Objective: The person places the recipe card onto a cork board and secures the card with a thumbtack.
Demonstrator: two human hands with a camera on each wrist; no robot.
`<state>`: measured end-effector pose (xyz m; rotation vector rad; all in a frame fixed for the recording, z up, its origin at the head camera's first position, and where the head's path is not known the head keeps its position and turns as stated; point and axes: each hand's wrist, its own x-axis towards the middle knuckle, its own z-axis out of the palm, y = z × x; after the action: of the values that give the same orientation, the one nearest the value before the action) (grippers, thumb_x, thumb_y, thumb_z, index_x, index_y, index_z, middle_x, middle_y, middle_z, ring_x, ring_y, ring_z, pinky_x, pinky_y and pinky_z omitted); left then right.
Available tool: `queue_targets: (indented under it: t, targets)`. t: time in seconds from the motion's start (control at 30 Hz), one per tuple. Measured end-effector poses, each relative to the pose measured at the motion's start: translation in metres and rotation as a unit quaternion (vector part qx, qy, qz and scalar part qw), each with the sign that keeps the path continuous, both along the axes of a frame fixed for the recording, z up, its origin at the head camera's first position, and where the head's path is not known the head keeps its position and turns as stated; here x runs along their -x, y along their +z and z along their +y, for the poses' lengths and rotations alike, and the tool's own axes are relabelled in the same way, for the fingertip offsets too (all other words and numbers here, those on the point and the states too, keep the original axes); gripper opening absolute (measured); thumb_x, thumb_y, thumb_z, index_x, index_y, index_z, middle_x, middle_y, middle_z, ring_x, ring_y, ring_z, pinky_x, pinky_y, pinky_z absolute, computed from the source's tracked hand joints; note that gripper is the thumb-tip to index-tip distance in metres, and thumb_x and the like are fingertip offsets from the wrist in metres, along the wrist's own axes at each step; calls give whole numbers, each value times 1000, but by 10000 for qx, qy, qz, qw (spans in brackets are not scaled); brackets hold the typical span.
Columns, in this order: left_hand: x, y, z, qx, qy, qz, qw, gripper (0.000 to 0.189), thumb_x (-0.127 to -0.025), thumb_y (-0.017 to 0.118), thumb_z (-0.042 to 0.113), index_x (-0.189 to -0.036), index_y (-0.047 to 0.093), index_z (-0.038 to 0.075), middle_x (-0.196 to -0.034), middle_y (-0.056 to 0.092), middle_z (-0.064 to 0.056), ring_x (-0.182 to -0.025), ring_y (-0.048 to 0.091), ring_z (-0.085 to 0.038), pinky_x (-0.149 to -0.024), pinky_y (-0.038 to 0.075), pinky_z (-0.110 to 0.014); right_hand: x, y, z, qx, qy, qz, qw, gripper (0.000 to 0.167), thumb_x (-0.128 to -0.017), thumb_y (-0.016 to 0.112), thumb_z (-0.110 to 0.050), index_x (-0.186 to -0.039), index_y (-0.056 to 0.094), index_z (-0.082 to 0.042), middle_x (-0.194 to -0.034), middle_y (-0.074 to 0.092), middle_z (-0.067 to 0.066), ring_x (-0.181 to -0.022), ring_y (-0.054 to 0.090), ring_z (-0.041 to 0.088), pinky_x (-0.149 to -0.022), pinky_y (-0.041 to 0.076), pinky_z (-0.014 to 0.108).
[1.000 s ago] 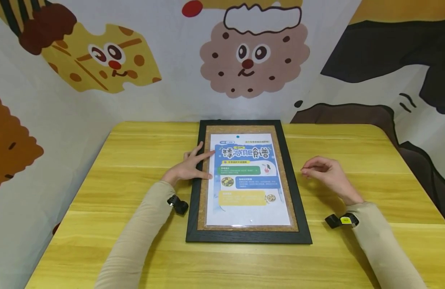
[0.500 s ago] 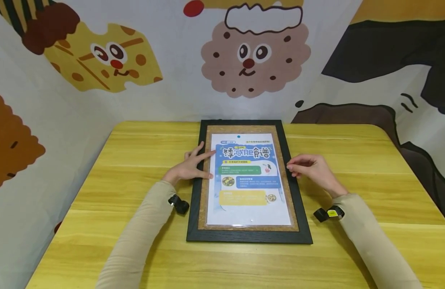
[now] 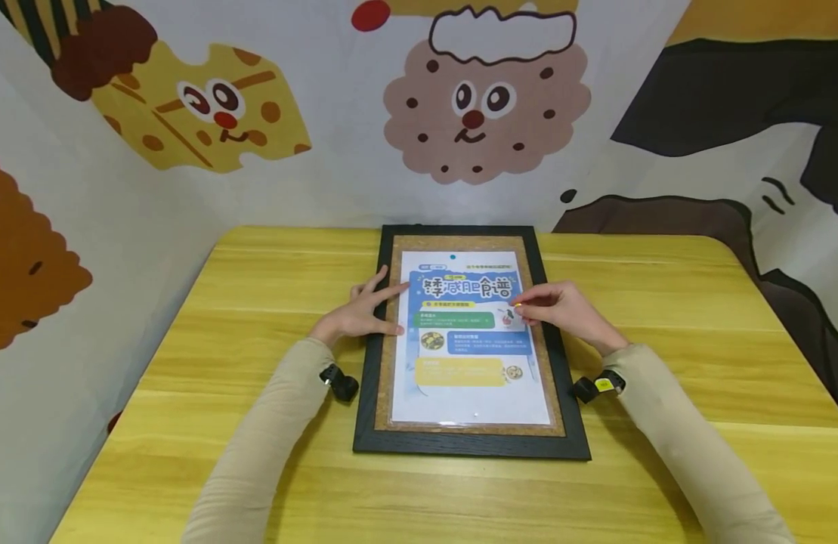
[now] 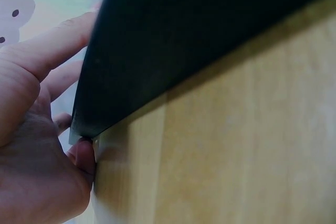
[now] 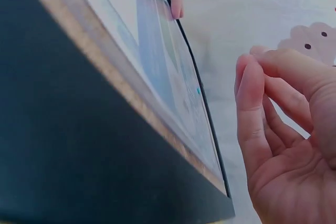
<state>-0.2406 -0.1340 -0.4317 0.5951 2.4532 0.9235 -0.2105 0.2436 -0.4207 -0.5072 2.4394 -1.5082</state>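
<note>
Two spread fingers and the thumb of your left hand (image 3: 356,311) reach across the black frame (image 3: 368,397), not clasping it; if they slacken, the poster (image 3: 453,404), flat on the cork (image 3: 459,242) inside, could shift; your right hand (image 3: 561,311) pinches a small yellow thing (image 3: 518,305), too small to identify, over the poster's right side; a loose pinch could drop it.

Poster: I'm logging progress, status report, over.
Left hand spread at left edge of poster. Right hand pinching small yellow item over its right side. Poster lying on corkboard. No obstruction visible.
</note>
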Motion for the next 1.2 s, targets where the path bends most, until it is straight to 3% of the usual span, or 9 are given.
queue_targets:
  t: [0.13,0.5,0.63,0.8,1.0,1.2]
  targets:
    - [0,0,0,17,-1,-19,10000,87,-83,76,34,-154,28,23,-160,-16,-6,-138,-5,-46,-103,13,-70,6,-1,-6,-232,184,90,9995,23,-89,70,-11,-109,71,0,-99,66,12,-79,59,25,-67,52,26]
    - [0,-2,0,30,-32,8,10000,86,-84,76,33,-154,27,23,-160,-17,-6,-138,-5,-46,-103,14,-70,17,1,-28,84,715,72,9974,23,-91,65,-5,-112,69,4,-94,68,18,-75,59,34,-65,45,24]
    - [0,-3,-1,29,-70,60,10000,86,-84,75,33,-154,27,23,-160,-16,-6,-138,-4,-47,-102,15,-70,18,2,-36,128,908,31,9958,23,-89,67,-3,-111,71,4,-104,67,17,-76,57,26,-65,45,24]
    - [-1,-3,-1,34,-124,79,9999,85,-85,75,34,-154,26,23,-160,-17,-6,-138,-4,-47,-102,16,-70,19,2,-46,-13,1137,3,9935,21,-89,69,-5,-109,72,1,-106,68,13,-78,56,21,-61,44,23]
    - [-2,-5,-2,-58,-106,50,9999,85,-85,75,33,-154,27,23,-160,-17,-6,-138,-5,-47,-102,16,-70,21,-1,-59,-175,1270,12,9917,21,-89,70,-8,-109,73,-2,-107,70,8,-90,57,25,-70,39,25]
    - [-1,-6,-3,-204,-93,53,9997,83,-85,74,31,-154,28,21,-160,-17,-6,-137,-6,-47,-101,16,-71,26,-5,-71,-117,1464,165,9890,20,-90,68,-6,-109,73,-1,-108,70,8,-93,59,23,-75,42,27]
